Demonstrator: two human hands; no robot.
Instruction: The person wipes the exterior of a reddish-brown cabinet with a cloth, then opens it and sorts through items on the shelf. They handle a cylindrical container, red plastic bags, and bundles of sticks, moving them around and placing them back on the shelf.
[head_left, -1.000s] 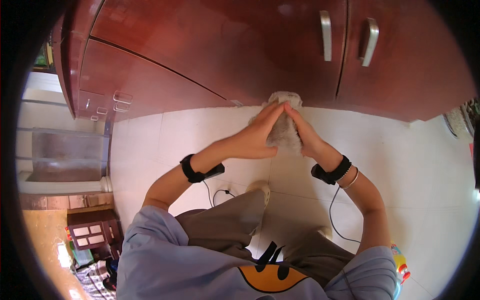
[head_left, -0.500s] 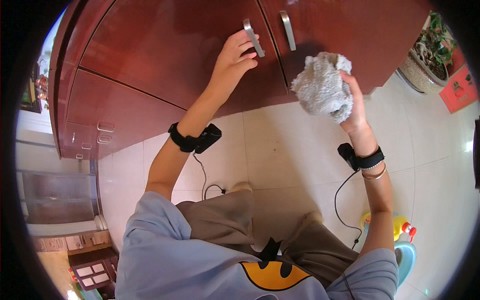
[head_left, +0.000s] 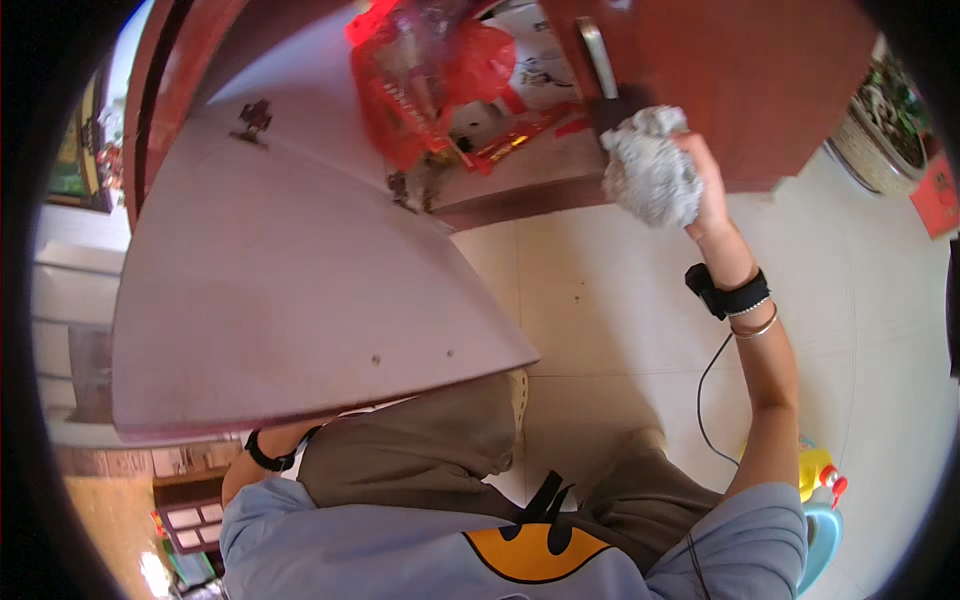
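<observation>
A cupboard door (head_left: 300, 290) stands swung open toward me, its pale inner side facing up at the left. My left hand is hidden behind this door; only the forearm with a black wrist strap (head_left: 285, 450) shows below its edge. In my right hand (head_left: 708, 185) is a bunched, fluffy grey cloth (head_left: 652, 170), with the fingers closed round it. The cloth is in front of the second, closed red-brown door (head_left: 740, 70), just below its metal handle (head_left: 597, 55). Inside the opened cupboard lie a red plastic bag (head_left: 475, 65) and several packets, partly blurred.
At the right a potted plant (head_left: 885, 130) stands on the pale tiled floor (head_left: 600, 300), beside a red card (head_left: 935, 195). A yellow bottle with a red cap (head_left: 820, 475) and a light-blue basin (head_left: 822, 545) stand near my right elbow. Metal hinges (head_left: 255, 122) stick out at the door's far edge.
The left cupboard door has swung open toward me, uncovering the cupboard's contents. My left hand has gone from its handle to behind the door. My right hand still holds the cloth, slightly shifted.
</observation>
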